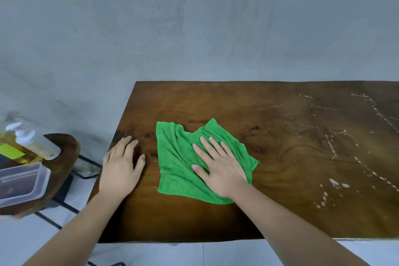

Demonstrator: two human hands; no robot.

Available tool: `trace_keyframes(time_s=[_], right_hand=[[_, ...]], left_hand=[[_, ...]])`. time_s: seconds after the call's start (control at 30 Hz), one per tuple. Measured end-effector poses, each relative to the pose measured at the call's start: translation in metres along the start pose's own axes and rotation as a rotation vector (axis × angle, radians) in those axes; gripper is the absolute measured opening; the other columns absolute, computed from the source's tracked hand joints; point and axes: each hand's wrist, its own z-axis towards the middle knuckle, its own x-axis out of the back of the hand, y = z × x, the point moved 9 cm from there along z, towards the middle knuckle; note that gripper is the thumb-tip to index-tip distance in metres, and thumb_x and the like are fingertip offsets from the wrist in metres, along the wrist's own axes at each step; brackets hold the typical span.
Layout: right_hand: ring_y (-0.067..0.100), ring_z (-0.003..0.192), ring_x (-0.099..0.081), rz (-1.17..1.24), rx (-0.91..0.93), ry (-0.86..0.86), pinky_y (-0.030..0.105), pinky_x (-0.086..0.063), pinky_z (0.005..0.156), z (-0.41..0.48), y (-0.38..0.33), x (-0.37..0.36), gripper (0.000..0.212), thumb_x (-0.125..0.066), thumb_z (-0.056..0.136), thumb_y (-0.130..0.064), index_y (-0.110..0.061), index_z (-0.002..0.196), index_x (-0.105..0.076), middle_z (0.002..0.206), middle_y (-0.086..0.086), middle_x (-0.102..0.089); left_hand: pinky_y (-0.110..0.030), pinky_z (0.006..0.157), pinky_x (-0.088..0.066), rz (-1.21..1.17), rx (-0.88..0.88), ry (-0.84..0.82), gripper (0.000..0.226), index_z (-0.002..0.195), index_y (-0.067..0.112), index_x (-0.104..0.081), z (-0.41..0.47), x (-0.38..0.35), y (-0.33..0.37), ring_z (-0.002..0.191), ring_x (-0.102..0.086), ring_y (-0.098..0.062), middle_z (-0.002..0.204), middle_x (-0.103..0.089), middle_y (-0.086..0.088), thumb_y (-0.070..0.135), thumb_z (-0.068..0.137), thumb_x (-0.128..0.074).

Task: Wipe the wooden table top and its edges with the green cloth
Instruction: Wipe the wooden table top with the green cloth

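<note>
A green cloth (179,157) lies spread and wrinkled on the left half of the dark wooden table top (269,190). My right hand (218,164) presses flat on the cloth's right part, fingers apart and pointing away from me. Just left of the cloth, my left hand (122,164) rests palm down on bare wood near the table's left edge, holding nothing. Pale droplets and streaks (336,157) of liquid dot the right half of the table top.
A low dark wooden stool (62,157) stands to the left with a pump bottle (23,144) of yellow liquid and a clear plastic container (21,181) on it. A grey wall rises behind the table. White tiled floor (151,252) lies below its near edge.
</note>
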Motion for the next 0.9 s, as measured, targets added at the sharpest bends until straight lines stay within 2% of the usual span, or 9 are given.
trace_keyframes(time_s=[0.1, 0.27, 0.53, 0.9], right_hand=[[0.007, 0.165, 0.030, 0.011, -0.084, 0.021, 0.043, 0.010, 0.138, -0.027, 0.042, 0.004, 0.077, 0.005, 0.104, -0.084, -0.051, 0.173, 0.010, 0.182, -0.017, 0.024], [0.007, 0.166, 0.029, 0.001, -0.215, 0.053, 0.041, 0.011, 0.138, -0.071, 0.109, 0.009, 0.076, 0.006, 0.102, -0.087, -0.055, 0.170, 0.015, 0.181, -0.018, 0.024], [0.009, 0.168, 0.025, 0.006, -0.325, 0.090, 0.042, 0.008, 0.139, -0.134, 0.180, 0.014, 0.077, 0.005, 0.102, -0.087, -0.054, 0.171, 0.013, 0.182, -0.018, 0.022], [0.019, 0.171, 0.017, 0.049, -0.484, 0.087, 0.046, 0.007, 0.139, -0.164, 0.177, 0.020, 0.078, 0.001, 0.107, -0.080, -0.044, 0.175, 0.009, 0.184, -0.008, 0.017]], left_hand=[[-0.063, 0.124, -0.037, -0.014, -0.002, -0.002, 0.057, 0.157, 0.022, -0.054, -0.002, 0.003, 0.014, 0.152, -0.048, -0.035, 0.168, -0.048, -0.006, 0.052, 0.108, -0.055], [-0.055, 0.128, -0.032, -0.050, -0.070, -0.009, 0.062, 0.160, 0.028, -0.051, -0.013, 0.005, 0.063, 0.156, -0.047, -0.028, 0.170, -0.047, -0.001, 0.060, 0.108, -0.049], [-0.049, 0.130, -0.029, -0.124, -0.148, -0.043, 0.062, 0.163, 0.029, -0.048, -0.043, -0.006, 0.143, 0.157, -0.043, -0.023, 0.172, -0.044, 0.003, 0.059, 0.109, -0.050], [-0.049, 0.131, -0.030, -0.222, -0.202, -0.111, 0.062, 0.163, 0.027, -0.049, -0.097, -0.019, 0.188, 0.160, -0.040, -0.022, 0.172, -0.043, 0.002, 0.058, 0.109, -0.053]])
